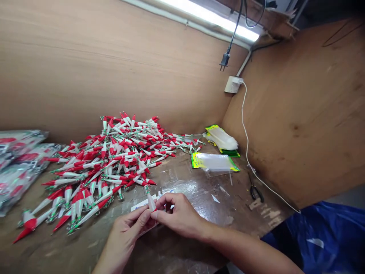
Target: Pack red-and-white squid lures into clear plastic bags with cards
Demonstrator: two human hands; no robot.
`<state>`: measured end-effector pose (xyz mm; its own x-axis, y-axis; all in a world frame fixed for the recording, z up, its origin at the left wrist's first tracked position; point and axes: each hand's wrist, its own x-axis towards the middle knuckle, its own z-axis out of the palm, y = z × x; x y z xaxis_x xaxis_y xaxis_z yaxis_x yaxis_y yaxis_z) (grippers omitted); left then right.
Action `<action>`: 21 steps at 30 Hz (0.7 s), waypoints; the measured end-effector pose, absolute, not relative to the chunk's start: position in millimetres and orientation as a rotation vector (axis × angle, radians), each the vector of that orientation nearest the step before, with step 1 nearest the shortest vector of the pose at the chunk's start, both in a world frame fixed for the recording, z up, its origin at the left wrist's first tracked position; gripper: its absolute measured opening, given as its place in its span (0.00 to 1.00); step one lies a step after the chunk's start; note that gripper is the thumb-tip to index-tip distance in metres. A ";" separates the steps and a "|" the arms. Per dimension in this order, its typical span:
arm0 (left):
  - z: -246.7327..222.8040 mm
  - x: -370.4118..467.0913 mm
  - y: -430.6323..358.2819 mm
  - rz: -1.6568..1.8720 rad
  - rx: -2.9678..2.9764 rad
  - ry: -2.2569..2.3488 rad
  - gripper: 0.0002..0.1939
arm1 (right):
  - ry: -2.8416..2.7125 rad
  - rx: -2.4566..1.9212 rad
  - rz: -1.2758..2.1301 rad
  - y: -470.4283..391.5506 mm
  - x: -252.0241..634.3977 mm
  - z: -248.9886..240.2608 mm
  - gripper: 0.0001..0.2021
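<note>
Landmark: heap of red-and-white lures (122,152).

Item, one lure (151,201), white-bodied: in my fingers, just off the heap's near right edge. Long axis points away from me, tilted slightly left; green wire hooks at the end toward the heap, red tip toward me.

Item, my left hand (125,231): nearer side of the heap from me; thumb and forefinger pinching the lure low on its body.

Item, my right hand (181,215): farther right of the heap; thumb and forefinger closed on the red tip. Both hands touch the lure, so neither is nearer.

Item, one printed white sheet (137,207): close to the heap's near right edge, partly hidden by my hands.

Item, pliers (256,194): right of the heap, well apart.
</note>
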<state>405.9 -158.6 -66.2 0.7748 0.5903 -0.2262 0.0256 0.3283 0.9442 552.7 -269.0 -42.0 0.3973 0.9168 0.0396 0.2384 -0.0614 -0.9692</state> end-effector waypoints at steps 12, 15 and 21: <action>-33.4 402.7 -166.6 0.554 1.464 0.747 0.34 | -0.743 -2.553 -0.007 -353.9 775.5 -19.6 0.11; -37.7 400.4 -168.2 0.549 1.587 0.709 0.32 | -0.541 -2.764 -0.045 -395.0 825.0 -27.5 0.11; -55.3 396.2 -162.7 0.645 1.852 0.653 0.24 | -0.404 -2.992 -0.131 -415.3 845.0 -45.7 0.14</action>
